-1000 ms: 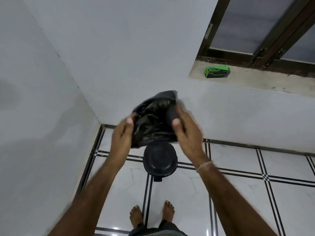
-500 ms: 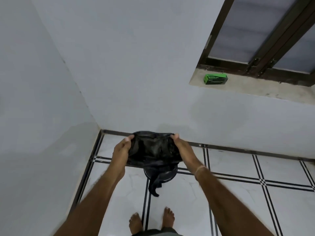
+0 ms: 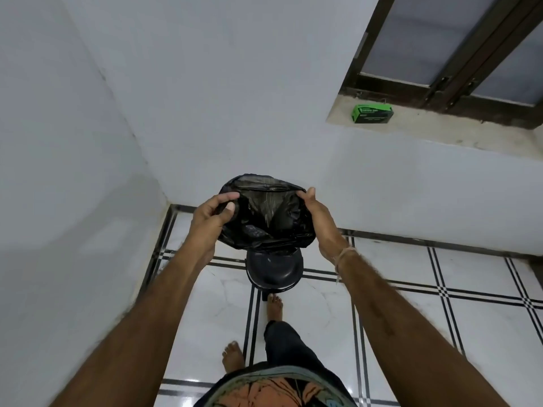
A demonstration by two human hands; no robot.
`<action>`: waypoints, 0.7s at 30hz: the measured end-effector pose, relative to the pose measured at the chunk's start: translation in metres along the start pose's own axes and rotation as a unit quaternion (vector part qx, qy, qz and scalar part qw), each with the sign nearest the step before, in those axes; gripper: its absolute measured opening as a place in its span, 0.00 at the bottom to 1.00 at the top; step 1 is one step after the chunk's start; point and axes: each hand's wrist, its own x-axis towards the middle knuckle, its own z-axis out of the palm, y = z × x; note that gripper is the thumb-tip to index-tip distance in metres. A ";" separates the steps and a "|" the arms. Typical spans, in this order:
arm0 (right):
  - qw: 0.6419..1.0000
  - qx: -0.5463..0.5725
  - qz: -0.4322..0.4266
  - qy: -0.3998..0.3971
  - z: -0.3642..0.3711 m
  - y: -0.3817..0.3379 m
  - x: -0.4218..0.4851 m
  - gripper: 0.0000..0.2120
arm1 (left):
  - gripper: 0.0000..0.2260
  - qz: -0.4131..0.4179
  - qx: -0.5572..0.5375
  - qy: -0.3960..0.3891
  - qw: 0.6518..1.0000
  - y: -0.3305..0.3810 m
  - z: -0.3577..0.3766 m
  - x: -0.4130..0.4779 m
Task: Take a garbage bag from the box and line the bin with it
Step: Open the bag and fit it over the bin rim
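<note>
Head view: crinkled black garbage bag (image 3: 270, 221), wide-mouthed, rim in pinching fingers (image 3: 226, 197) of left hand (image 3: 210, 220) and right hand (image 3: 321, 227).

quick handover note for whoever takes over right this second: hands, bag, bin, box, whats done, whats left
Hands: left hand grips the left edge of the garbage bag's mouth, right hand the right edge.
Bag: held spread open in the air, above the black bin on the floor; a bare foot is at the bin's base.
The green box sits on the window ledge.
Done: bag out and opened.
Left: lower it into the bin, fold its rim over the edge.
</note>
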 end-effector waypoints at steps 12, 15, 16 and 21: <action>0.999 0.006 -0.002 -0.036 -0.015 -0.009 0.045 0.21 | 0.18 -0.019 -0.039 0.054 0.998 0.003 0.004 0.033; 0.999 0.016 0.009 -0.037 -0.021 0.000 0.050 0.21 | 0.18 -0.035 -0.034 0.058 0.997 -0.011 0.014 0.036; 0.999 0.014 0.015 -0.032 -0.025 0.009 0.054 0.21 | 0.18 -0.042 -0.026 0.057 0.997 -0.016 0.018 0.036; 0.998 0.035 0.060 -0.005 -0.035 0.063 0.078 0.34 | 0.18 -0.080 0.009 0.070 0.994 -0.064 0.032 0.048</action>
